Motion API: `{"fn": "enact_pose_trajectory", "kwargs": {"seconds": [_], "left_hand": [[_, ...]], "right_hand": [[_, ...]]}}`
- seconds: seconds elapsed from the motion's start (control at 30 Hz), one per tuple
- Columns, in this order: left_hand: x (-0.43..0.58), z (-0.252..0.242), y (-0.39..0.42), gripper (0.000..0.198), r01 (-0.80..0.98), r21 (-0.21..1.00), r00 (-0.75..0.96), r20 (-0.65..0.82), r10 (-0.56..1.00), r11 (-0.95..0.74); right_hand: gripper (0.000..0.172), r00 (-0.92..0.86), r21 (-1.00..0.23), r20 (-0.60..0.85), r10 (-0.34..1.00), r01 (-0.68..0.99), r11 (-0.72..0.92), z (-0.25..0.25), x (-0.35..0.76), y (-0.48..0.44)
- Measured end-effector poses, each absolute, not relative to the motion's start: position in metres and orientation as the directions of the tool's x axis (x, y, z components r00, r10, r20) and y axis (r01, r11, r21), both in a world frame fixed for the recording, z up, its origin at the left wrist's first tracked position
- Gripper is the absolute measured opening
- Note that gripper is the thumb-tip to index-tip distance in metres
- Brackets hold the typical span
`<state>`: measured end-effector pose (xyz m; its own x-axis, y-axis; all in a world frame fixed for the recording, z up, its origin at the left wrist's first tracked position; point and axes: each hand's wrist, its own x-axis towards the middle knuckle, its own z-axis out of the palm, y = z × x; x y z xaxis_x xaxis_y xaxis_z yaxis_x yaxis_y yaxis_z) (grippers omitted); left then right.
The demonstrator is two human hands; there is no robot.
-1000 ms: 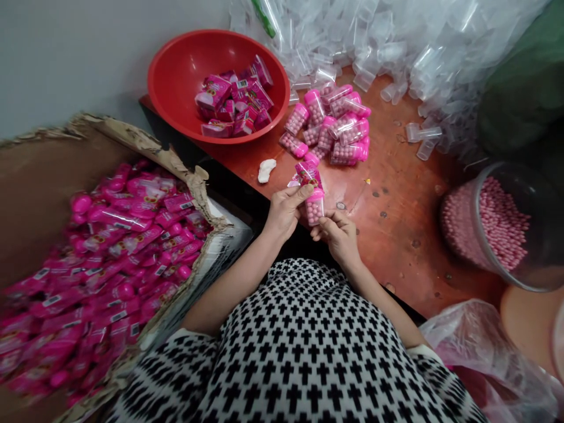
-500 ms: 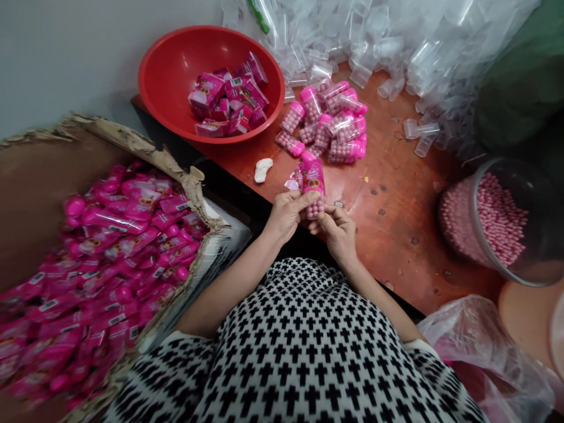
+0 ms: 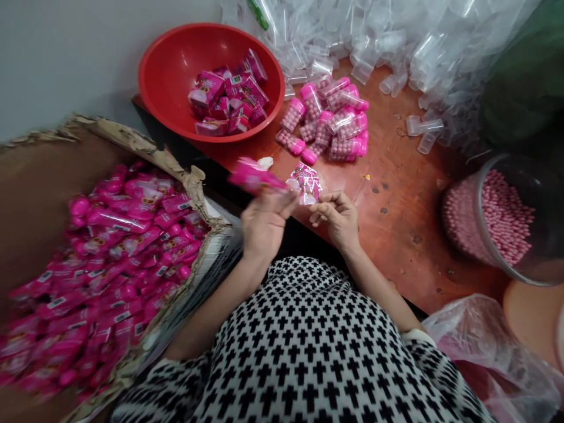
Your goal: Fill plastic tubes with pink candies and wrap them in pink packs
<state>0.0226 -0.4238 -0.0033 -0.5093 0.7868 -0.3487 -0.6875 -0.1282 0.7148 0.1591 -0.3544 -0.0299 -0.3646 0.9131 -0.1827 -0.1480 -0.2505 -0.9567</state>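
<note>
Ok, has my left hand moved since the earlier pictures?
Yes: your left hand has moved left, judged against the cardboard box, whose torn edge it is now closer to.

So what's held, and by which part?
Left hand: blurred pink pack, near its right end. Right hand: can't tell if it grips the printed wrapper.

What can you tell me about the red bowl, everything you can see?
The red bowl is wide, round, glossy and apparently plastic. It sits upright at the far left of the table, its rim seeming to jut past the edge. Pink printed packets lie jumbled inside, leaving the left inner wall bare. Neither the left hand nor the right hand touches it.
</note>
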Motion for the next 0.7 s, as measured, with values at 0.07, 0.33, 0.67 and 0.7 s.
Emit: {"fn": "enact_pose_trajectory", "kwargs": {"seconds": [0.07,0.33,0.67,0.7], "left_hand": [[0.006,0.007,-0.436,0.053,-0.590,0.762,-0.688,-0.301,0.660,-0.267],[0.006,-0.038,-0.404,0.045,-0.044,0.998,-0.577,0.009,0.817,-0.043],[0.025,-0.091,-0.379,0.016,0.683,0.729,-0.316,0.343,0.885,-0.038],[0.026,-0.093,-0.380,0.017,0.712,0.700,-0.308,0.377,0.873,-0.051]], "right_hand": [[0.039,-0.343,-0.967,-0.163,0.925,-0.128,-0.218,-0.027,0.164,-0.351],[0.035,-0.279,-0.987,-0.144,0.950,-0.031,-0.158,-0.034,0.178,-0.343],[0.031,-0.284,-0.996,-0.083,0.955,0.060,-0.069,-0.044,0.181,-0.334],[0.032,-0.265,-0.997,-0.063,0.962,0.061,-0.048,-0.046,0.179,-0.330]]}}
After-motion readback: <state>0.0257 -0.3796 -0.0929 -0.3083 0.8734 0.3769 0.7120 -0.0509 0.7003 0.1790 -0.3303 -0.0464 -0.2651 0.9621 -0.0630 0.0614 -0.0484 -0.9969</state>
